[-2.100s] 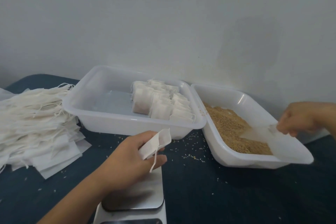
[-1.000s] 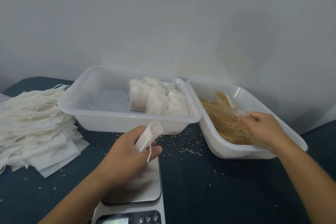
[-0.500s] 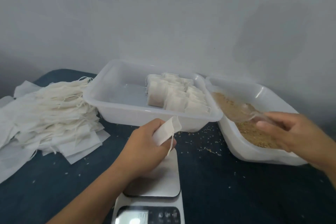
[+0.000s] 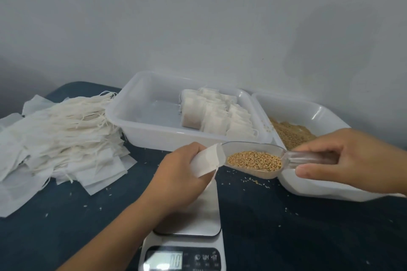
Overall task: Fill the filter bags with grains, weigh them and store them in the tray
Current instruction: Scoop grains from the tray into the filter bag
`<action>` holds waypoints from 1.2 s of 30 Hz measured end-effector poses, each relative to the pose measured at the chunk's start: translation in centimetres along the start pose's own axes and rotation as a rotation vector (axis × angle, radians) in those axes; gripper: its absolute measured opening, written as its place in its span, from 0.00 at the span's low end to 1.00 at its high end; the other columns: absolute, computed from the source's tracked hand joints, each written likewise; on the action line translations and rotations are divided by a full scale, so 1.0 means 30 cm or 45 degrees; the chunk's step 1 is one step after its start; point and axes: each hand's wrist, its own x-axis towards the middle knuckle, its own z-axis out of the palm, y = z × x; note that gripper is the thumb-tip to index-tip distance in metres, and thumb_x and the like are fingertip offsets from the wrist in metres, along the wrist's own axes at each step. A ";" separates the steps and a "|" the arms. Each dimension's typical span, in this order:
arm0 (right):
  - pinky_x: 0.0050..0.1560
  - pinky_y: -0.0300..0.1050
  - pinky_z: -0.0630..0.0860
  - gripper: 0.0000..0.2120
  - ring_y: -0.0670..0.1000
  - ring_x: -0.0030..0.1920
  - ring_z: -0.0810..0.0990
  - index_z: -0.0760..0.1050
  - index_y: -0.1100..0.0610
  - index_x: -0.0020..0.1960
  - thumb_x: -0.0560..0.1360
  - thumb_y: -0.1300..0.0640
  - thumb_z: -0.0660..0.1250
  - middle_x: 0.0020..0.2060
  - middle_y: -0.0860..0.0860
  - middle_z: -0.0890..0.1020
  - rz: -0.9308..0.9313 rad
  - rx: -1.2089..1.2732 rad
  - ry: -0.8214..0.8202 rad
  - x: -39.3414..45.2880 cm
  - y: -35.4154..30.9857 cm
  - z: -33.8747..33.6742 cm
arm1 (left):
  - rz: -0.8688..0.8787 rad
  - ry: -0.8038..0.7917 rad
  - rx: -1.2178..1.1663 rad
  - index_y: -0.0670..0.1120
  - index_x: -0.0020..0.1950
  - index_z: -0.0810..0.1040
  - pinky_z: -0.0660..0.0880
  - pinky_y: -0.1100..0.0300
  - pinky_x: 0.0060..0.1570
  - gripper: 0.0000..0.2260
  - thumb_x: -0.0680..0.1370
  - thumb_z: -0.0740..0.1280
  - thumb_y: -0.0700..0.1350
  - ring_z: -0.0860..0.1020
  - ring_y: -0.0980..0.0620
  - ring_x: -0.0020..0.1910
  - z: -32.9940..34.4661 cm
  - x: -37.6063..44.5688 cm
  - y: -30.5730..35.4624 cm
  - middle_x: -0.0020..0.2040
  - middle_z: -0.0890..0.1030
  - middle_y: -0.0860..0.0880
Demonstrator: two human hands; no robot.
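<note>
The two white trays are sitting side by side at the wall, the storage tray (image 4: 136, 132) already holding roughly a dozen filled bags (image 4: 217, 116), too overlapped for an exact count, the grain tray (image 4: 312, 189) lying to its right. One scale (image 4: 187, 224) is waiting below, its platform bare. The right hand (image 4: 350, 160), which was digging in the grain a second ago, is now gripping one loaded scoop (image 4: 255, 159) and bringing its tip to the one open filter bag (image 4: 207, 159), pinched in the left hand (image 4: 178, 180); pouring looks imminent.
</note>
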 end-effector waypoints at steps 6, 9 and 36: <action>0.48 0.29 0.76 0.15 0.37 0.45 0.84 0.81 0.26 0.52 0.66 0.29 0.70 0.45 0.34 0.86 -0.065 -0.049 -0.092 0.039 -0.059 -0.037 | 0.069 -0.028 0.081 0.62 0.53 0.74 0.75 0.63 0.49 0.10 0.75 0.73 0.56 0.77 0.63 0.51 0.003 -0.002 -0.001 0.51 0.79 0.62; 0.48 0.27 0.75 0.13 0.36 0.45 0.84 0.81 0.26 0.52 0.67 0.32 0.71 0.45 0.33 0.86 -0.087 -0.040 -0.127 0.049 -0.087 -0.049 | 0.080 -0.024 0.072 0.60 0.54 0.75 0.76 0.62 0.49 0.11 0.75 0.73 0.57 0.77 0.62 0.50 0.002 -0.001 -0.003 0.51 0.80 0.61; 0.42 0.35 0.77 0.19 0.36 0.41 0.82 0.80 0.24 0.49 0.60 0.24 0.68 0.40 0.33 0.85 0.004 -0.265 -0.186 0.071 -0.222 -0.142 | 0.082 -0.092 -0.118 0.58 0.53 0.76 0.79 0.61 0.46 0.09 0.76 0.73 0.56 0.78 0.63 0.50 0.017 -0.012 0.001 0.51 0.81 0.61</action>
